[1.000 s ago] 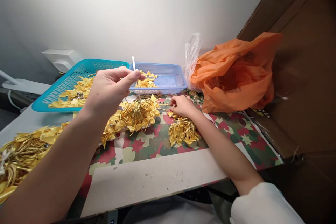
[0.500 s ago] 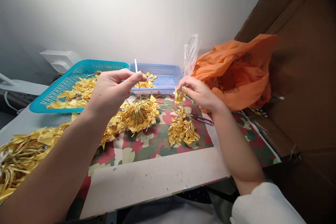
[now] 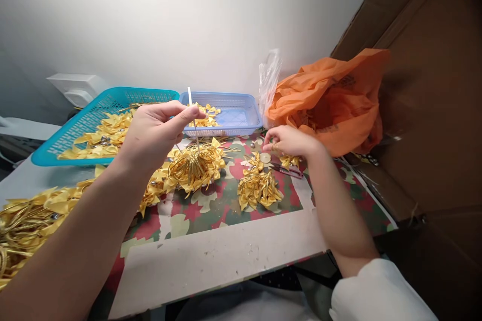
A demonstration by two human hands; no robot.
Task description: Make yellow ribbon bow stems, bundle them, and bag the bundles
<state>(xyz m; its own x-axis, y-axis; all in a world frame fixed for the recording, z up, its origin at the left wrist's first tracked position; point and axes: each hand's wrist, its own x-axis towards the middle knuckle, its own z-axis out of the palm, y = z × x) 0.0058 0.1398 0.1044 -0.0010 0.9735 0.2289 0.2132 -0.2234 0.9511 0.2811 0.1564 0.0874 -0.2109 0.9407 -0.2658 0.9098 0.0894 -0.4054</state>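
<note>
My left hand pinches a thin white tie, its free end sticking up above the fingers. The tie runs down to a bunch of gold cord loops and yellow ribbon bows on the table. My right hand is lowered near the orange bag, fingers curled around a bit of gold cord. Yellow bows show beneath its palm, partly hidden. A small pile of bows with gold cords lies between the hands. Beside it are thread snips and a small round pale disc.
A teal basket with yellow bows stands at the left, next to a blue basket with more bows. An orange bag and a clear plastic bag stand behind my right hand. More bows and cords lie at lower left.
My right hand has moved slightly right and down to the table, and the bows under it have shifted right. My left hand still holds the tie. The view has shifted a little.
</note>
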